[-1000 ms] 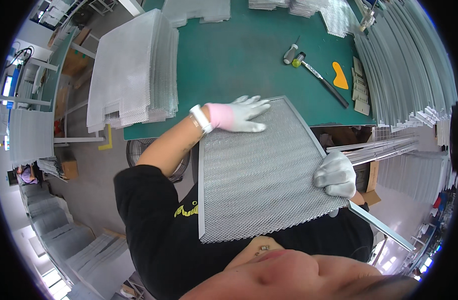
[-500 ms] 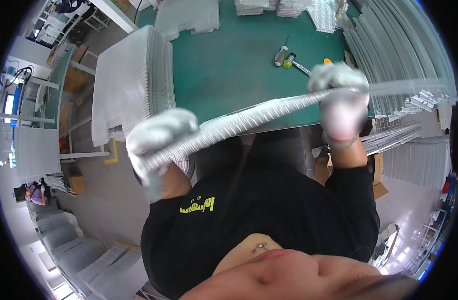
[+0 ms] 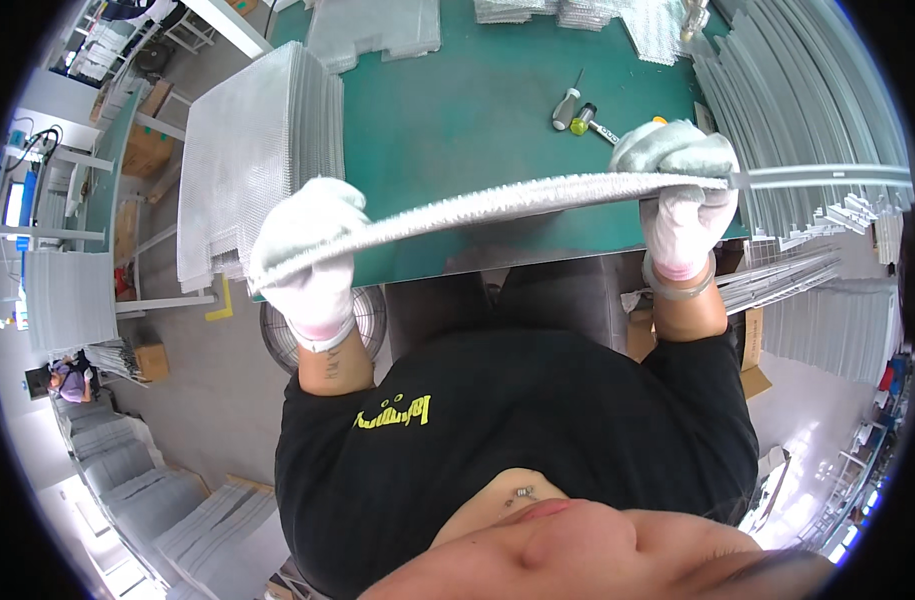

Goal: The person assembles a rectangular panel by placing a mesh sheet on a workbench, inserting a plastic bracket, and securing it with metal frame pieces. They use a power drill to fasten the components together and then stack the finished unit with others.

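Observation:
Between my two white-gloved hands I hold a silvery mesh panel (image 3: 497, 203), seen nearly edge-on and bowed slightly upward. My left hand (image 3: 312, 240) is closed round its left end, above the near left corner of the green table. At the other end my right hand (image 3: 680, 185) is closed on the panel, fingers over its far side. A long pale metal strip (image 3: 827, 178) runs from beside my right hand to the right rim; whether it touches the panel is hard to tell.
A stack of mesh panels (image 3: 242, 160) stands at left on the green table (image 3: 437, 120). Further off lie a screwdriver (image 3: 565, 108) and a yellow-and-black-handled tool (image 3: 583, 120). Many metal strips (image 3: 807, 110) line the right side. A round fan (image 3: 277, 330) stands below left.
The panel's left end has risen away from me with my left hand, so the panel lies more level. My right hand stays almost in place.

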A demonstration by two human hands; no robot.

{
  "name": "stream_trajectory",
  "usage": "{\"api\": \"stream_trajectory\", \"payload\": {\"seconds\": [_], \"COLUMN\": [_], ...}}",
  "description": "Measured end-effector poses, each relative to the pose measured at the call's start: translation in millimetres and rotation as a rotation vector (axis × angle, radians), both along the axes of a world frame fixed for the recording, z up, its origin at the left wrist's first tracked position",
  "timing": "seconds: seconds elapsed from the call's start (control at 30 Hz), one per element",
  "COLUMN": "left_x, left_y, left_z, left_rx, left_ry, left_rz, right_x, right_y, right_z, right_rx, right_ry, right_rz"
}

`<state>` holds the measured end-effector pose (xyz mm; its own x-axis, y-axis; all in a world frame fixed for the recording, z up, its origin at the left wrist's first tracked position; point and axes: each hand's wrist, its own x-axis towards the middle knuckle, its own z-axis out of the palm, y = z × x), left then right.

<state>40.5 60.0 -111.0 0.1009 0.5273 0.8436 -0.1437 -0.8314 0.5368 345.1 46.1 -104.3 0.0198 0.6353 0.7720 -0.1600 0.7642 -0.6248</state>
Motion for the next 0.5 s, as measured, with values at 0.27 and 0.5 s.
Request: {"api": "stream_trajectory", "payload": {"seconds": [0.27, 0.5], "left_x": [-38.4, -38.7], "left_y": [-9.5, 12.0], "left_z": [-56.2, -116.7], "left_rx": [-0.343, -0.34], "left_ry": [0.746, 1.141], "left_rz": [-0.555, -0.16], "right_x": [34.2, 19.1], "right_y": [-54.7, -78.2], "right_z": [-27.5, -23.5], "right_rx": [0.242, 0.396], "right_ry": [-0.297, -0.429], "right_rz": [0.344, 0.308]}}
